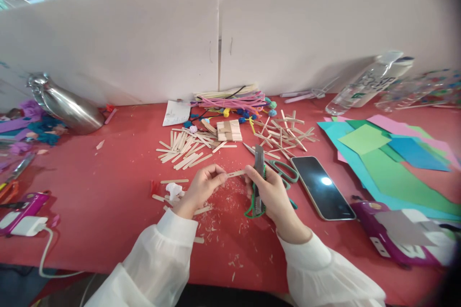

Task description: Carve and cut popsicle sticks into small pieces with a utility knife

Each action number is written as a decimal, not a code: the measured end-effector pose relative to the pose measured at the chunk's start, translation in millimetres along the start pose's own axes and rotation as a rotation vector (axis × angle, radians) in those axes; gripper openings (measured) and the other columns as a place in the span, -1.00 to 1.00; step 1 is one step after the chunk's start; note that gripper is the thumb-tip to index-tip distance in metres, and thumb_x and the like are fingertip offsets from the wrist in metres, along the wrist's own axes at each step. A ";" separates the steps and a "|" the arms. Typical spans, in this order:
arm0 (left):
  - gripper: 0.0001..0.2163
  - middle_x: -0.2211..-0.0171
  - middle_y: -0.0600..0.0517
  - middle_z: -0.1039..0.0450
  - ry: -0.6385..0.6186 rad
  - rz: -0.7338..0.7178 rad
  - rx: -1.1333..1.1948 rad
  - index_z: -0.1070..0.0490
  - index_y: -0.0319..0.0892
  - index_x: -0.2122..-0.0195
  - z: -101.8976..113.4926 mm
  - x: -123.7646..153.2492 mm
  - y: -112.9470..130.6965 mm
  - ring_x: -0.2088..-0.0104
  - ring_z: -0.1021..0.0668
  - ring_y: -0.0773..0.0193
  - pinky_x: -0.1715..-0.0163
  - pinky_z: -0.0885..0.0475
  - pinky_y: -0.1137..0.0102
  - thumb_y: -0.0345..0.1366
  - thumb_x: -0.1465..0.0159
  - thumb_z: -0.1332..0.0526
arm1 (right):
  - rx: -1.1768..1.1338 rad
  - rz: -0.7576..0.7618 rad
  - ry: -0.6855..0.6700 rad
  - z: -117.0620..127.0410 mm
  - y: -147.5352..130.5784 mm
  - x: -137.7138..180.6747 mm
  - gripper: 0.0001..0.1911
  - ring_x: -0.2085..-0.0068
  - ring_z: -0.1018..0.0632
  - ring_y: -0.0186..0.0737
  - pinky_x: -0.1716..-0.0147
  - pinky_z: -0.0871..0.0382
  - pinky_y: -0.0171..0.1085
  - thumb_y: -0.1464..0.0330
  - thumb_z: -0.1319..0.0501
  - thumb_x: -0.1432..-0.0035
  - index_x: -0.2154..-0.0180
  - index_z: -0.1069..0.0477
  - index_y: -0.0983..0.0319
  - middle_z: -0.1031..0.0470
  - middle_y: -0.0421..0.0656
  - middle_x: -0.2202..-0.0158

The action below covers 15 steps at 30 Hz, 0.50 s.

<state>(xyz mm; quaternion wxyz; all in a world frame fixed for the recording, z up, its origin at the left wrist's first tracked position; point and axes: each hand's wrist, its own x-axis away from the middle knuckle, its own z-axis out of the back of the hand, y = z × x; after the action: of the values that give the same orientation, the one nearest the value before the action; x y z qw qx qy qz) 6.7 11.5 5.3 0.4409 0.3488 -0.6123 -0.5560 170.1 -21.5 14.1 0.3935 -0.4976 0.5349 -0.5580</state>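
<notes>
Between both hands, over the red table (pixel 118 192), a thin wooden craft stick (pixel 236 173) is held level, with a small notch or dark mark on it. My left hand (pixel 204 187) is closed, pinching the stick's left end between thumb and fingers. Closed around a grey and green utility knife (pixel 258 177), my right hand (pixel 272 194) also has its thumb at the stick's right end. The knife stands roughly upright in that hand. Wood shavings (pixel 230 208) lie scattered below. Green-handled scissors (pixel 284 171) rest just behind my right hand.
Loose craft sticks (pixel 185 146) and a banded bundle (pixel 229 131) lie ahead, near pipe cleaners (pixel 230 100). A phone (pixel 323 187), coloured paper (pixel 382 153) and a purple power strip (pixel 374 230) are at right. A steel jug (pixel 68 105) stands left; a water bottle (pixel 360 86) stands back right.
</notes>
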 end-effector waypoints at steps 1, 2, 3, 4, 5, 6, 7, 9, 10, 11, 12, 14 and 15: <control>-0.78 0.61 0.18 -0.16 0.049 -0.030 -0.026 -0.27 -0.20 0.49 0.9 -0.7 -0.8 0.61 -0.19 0.46 0.57 -0.11 0.52 -0.15 -0.12 -0.20 | 0.023 0.041 0.010 1.0 0.5 -0.3 -0.66 0.73 -0.31 -0.42 0.72 -0.16 -0.38 0.07 -0.18 -0.04 0.46 -0.21 0.19 -0.30 -0.35 0.66; -0.78 0.60 0.18 -0.16 0.101 -0.060 -0.055 -0.28 -0.20 0.48 1.7 -1.2 -1.5 0.60 -0.19 0.45 0.56 -0.13 0.52 -0.15 -0.14 -0.19 | 0.050 0.079 0.014 1.9 1.2 -0.2 -0.68 0.73 -0.32 -0.42 0.72 -0.16 -0.38 0.07 -0.16 -0.06 0.41 -0.20 0.18 -0.33 -0.35 0.62; -0.78 0.59 0.17 -0.16 0.153 -0.088 -0.087 -0.29 -0.20 0.47 2.5 -1.6 -2.0 0.59 -0.20 0.44 0.55 -0.14 0.52 -0.14 -0.15 -0.18 | 0.079 0.106 0.003 2.7 2.1 0.2 -0.69 0.73 -0.32 -0.42 0.73 -0.16 -0.38 0.08 -0.14 -0.08 0.37 -0.17 0.17 -0.35 -0.34 0.58; -0.78 0.59 0.16 -0.16 0.200 -0.112 -0.120 -0.30 -0.20 0.46 3.3 -1.9 -2.5 0.58 -0.21 0.43 0.54 -0.15 0.51 -0.14 -0.16 -0.17 | 0.111 0.119 -0.027 3.1 3.2 1.1 -0.70 0.73 -0.33 -0.41 0.74 -0.16 -0.37 0.08 -0.11 -0.10 0.36 -0.14 0.15 -0.36 -0.34 0.55; -0.78 0.59 0.16 -0.17 0.241 -0.132 -0.151 -0.30 -0.20 0.45 4.0 -2.0 -2.9 0.58 -0.21 0.43 0.54 -0.15 0.51 -0.14 -0.17 -0.16 | 0.151 0.118 -0.075 3.1 4.6 2.3 -0.72 0.73 -0.32 -0.41 0.75 -0.16 -0.37 0.09 -0.08 -0.13 0.37 -0.11 0.14 -0.36 -0.34 0.56; -0.79 0.59 0.15 -0.17 0.273 -0.146 -0.178 -0.31 -0.20 0.44 4.6 -2.0 -3.3 0.58 -0.21 0.42 0.55 -0.15 0.51 -0.15 -0.18 -0.14 | 0.202 0.110 -0.132 2.8 6.1 3.7 -0.72 0.73 -0.32 -0.41 0.75 -0.16 -0.37 0.10 -0.05 -0.15 0.40 -0.08 0.13 -0.33 -0.35 0.58; -0.80 0.59 0.15 -0.17 0.296 -0.157 -0.197 -0.30 -0.20 0.44 5.0 -1.9 -3.4 0.59 -0.21 0.42 0.55 -0.15 0.51 -0.16 -0.18 -0.13 | 0.263 0.102 -0.192 2.0 7.7 5.1 -0.73 0.73 -0.33 -0.40 0.74 -0.16 -0.37 0.11 -0.03 -0.17 0.43 -0.06 0.13 -0.30 -0.36 0.60; -0.81 0.59 0.15 -0.18 0.327 -0.176 -0.218 -0.30 -0.19 0.44 5.3 -1.5 -3.3 0.59 -0.23 0.42 0.56 -0.16 0.51 -0.17 -0.19 -0.12 | 0.381 0.097 -0.293 0.0 10.9 7.5 -0.73 0.73 -0.33 -0.40 0.71 -0.18 -0.38 0.16 -0.01 -0.18 0.47 -0.03 0.13 -0.23 -0.38 0.65; -0.81 0.58 0.15 -0.19 0.335 -0.185 -0.227 -0.30 -0.19 0.43 5.1 -1.2 -3.0 0.59 -0.24 0.41 0.56 -0.17 0.51 -0.18 -0.20 -0.12 | 0.423 0.097 -0.326 -1.1 12.3 8.3 -0.73 0.73 -0.34 -0.40 0.70 -0.18 -0.37 0.18 -0.01 -0.19 0.48 -0.02 0.13 -0.22 -0.39 0.66; -0.81 0.58 0.14 -0.21 0.338 -0.193 -0.238 -0.30 -0.19 0.43 4.6 -1.0 -2.6 0.59 -0.25 0.41 0.56 -0.18 0.51 -0.18 -0.20 -0.11 | 0.449 0.094 -0.347 -2.1 13.4 8.9 -0.74 0.73 -0.34 -0.40 0.69 -0.19 -0.37 0.20 0.00 -0.19 0.48 -0.02 0.13 -0.22 -0.39 0.66; -0.81 0.58 0.14 -0.22 0.339 -0.202 -0.252 -0.31 -0.19 0.43 3.9 -0.7 -2.1 0.59 -0.27 0.41 0.56 -0.18 0.51 -0.18 -0.20 -0.11 | 0.459 0.088 -0.358 -2.8 14.4 9.2 -0.75 0.73 -0.35 -0.39 0.68 -0.19 -0.37 0.21 0.00 -0.19 0.47 -0.01 0.13 -0.23 -0.38 0.65; -0.81 0.57 0.12 -0.27 0.334 -0.216 -0.277 -0.31 -0.19 0.43 2.1 -0.3 -1.2 0.58 -0.29 0.40 0.56 -0.20 0.51 -0.18 -0.20 -0.11 | 0.463 0.073 -0.361 -3.6 15.8 9.3 -0.76 0.73 -0.36 -0.38 0.68 -0.19 -0.37 0.22 0.01 -0.19 0.47 0.00 0.13 -0.24 -0.38 0.64; -0.82 0.56 0.11 -0.28 0.330 -0.219 -0.283 -0.31 -0.19 0.43 1.2 -0.1 -1.0 0.58 -0.30 0.40 0.56 -0.21 0.51 -0.18 -0.20 -0.11 | 0.466 0.067 -0.362 -3.7 16.3 9.1 -0.76 0.73 -0.36 -0.37 0.69 -0.18 -0.37 0.22 0.02 -0.20 0.47 0.01 0.13 -0.25 -0.38 0.64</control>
<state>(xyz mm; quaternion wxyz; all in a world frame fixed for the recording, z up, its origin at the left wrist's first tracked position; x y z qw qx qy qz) 5.6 11.8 4.2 0.5165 0.4339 -0.4064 -0.6163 163.2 -31.5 -0.5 0.6043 -0.4673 0.3298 -0.5547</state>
